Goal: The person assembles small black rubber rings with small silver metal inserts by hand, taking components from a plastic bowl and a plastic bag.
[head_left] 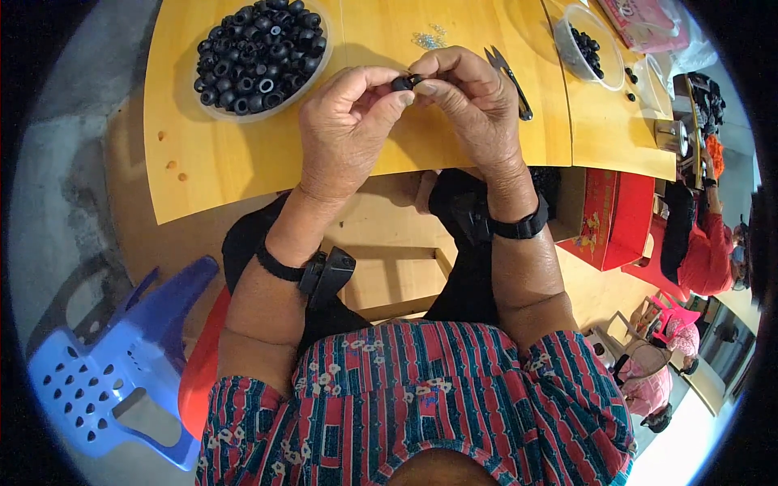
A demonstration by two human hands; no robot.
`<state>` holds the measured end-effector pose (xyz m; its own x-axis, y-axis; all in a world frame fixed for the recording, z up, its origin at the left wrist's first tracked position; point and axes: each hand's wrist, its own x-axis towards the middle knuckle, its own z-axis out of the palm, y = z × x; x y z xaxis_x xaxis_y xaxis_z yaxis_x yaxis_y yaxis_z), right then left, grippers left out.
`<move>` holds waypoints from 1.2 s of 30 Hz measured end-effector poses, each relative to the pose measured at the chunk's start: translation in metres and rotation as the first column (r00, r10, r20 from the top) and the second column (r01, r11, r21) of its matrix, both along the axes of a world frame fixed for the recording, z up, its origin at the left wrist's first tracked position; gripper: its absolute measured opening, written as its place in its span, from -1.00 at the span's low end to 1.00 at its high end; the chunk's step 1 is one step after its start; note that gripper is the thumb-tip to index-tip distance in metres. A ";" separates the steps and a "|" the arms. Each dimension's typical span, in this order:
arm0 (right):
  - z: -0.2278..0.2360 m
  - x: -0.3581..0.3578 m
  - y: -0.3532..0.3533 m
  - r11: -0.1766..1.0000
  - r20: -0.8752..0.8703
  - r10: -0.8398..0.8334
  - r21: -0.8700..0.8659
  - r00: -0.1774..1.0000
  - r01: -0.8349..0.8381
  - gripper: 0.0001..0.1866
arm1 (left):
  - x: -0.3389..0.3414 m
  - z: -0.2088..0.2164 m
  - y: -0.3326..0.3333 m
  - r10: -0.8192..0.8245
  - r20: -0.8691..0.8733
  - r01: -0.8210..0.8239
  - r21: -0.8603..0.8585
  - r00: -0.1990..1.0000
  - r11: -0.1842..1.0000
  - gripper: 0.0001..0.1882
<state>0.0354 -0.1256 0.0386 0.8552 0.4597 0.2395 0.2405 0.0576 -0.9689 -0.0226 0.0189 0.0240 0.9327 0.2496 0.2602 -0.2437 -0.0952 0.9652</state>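
Note:
Above the near part of the yellow table point(267, 166), my two hands meet at a small round black plastic piece point(403, 83). My left hand point(344, 121) pinches it between thumb and forefinger. From the other side my right hand point(474, 105) closes thumb and fingers on a dark part right against it; whether that is a separate piece I cannot tell, since the fingertips cover much of it. To the left stands a clear round tub point(322, 69) heaped with black hollow caps point(259, 57). A pair of black thread snips point(510, 81) lies just right of my right hand.
Small shiny clear bits point(429, 37) lie beyond my hands. A clear bowl point(565, 44) with a few black pieces stands at the right, near a metal tin point(671, 138). Under the table is a red box point(620, 219). A blue plastic chair point(97, 381) stands left; other people sit far right.

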 end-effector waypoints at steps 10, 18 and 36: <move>0.003 -0.006 0.005 0.991 -0.196 0.075 0.121 0.978 -0.052 -0.89 | -0.003 0.000 0.004 -0.054 -0.036 0.051 -0.077 0.998 0.996 -0.88; 0.002 -0.003 0.005 0.990 -0.222 0.096 0.118 0.970 -0.071 -0.88 | -0.002 -0.001 0.005 -0.114 -0.099 0.090 -0.216 0.989 0.972 -0.84; -0.010 0.000 0.006 0.975 -0.317 0.103 0.220 0.943 -0.033 -0.87 | 0.002 -0.004 0.005 -0.222 -0.102 0.127 -0.566 0.970 0.814 -0.83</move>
<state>0.0355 -0.1200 0.0286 0.8707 0.4891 0.0510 -0.0964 0.2714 -0.9576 -0.0201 0.0242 0.0198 0.9905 0.1353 -0.0235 -0.0469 0.4939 0.8682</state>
